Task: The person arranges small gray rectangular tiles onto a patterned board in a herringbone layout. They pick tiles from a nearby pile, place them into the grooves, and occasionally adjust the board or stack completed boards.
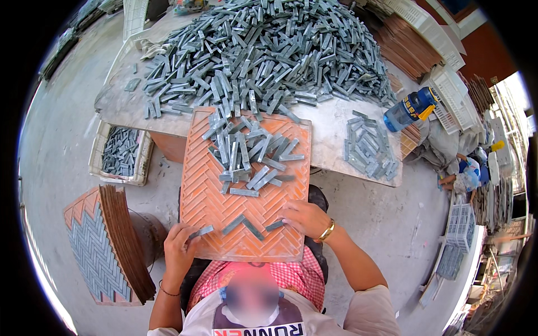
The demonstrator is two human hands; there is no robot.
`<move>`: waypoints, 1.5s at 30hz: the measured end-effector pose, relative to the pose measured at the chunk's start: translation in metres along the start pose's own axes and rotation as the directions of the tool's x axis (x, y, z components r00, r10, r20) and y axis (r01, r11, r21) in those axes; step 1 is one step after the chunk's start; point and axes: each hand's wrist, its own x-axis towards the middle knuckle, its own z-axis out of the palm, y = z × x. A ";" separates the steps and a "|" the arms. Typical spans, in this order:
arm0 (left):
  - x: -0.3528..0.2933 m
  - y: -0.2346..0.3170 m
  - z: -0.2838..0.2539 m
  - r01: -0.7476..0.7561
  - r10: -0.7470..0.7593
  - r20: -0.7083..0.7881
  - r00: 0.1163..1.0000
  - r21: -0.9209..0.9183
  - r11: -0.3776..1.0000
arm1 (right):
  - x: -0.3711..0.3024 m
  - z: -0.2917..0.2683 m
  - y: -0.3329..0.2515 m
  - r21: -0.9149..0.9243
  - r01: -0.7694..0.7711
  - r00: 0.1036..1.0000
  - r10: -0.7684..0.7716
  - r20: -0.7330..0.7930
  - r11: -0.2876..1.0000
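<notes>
An orange mould board (pixel 199 168) with herringbone grooves lies in front of me, its far end by the table. My left hand (pixel 178 246) is closed at the board's near left edge, pinching a grey stone strip (pixel 202 231) between thumb and fingers. Over the near right part, my right hand (pixel 305 217) has its fingertips closed on another short grey strip (pixel 274 225). Between the hands, two strips lie at angles in the grooves, one of them a darker strip (pixel 253 229). A loose heap of strips (pixel 246 148) covers the board's far half.
A large pile of grey strips (pixel 269 50) fills the table (pixel 328 120) beyond. At its right stand a blue bottle (pixel 412 109) and a patch of strips (pixel 370 144). Left are a white crate (pixel 147 154) of strips and stacked boards (pixel 126 246). Another person (pixel 469 175) is far right.
</notes>
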 end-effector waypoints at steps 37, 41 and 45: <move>0.002 0.007 0.001 0.494 -0.339 0.390 0.856 -0.422 0.760 | 0.064 0.031 -0.086 0.226 0.099 0.992 -0.079 -0.096 0.969; 0.002 0.003 -0.001 0.429 -0.265 0.390 0.882 -0.430 0.794 | 0.075 0.050 -0.085 0.121 0.237 0.970 -0.227 -0.088 0.964; 0.004 -0.002 -0.006 0.395 -0.289 0.281 0.915 -0.485 0.780 | 0.076 0.052 -0.082 0.125 0.087 0.991 -0.074 -0.109 0.988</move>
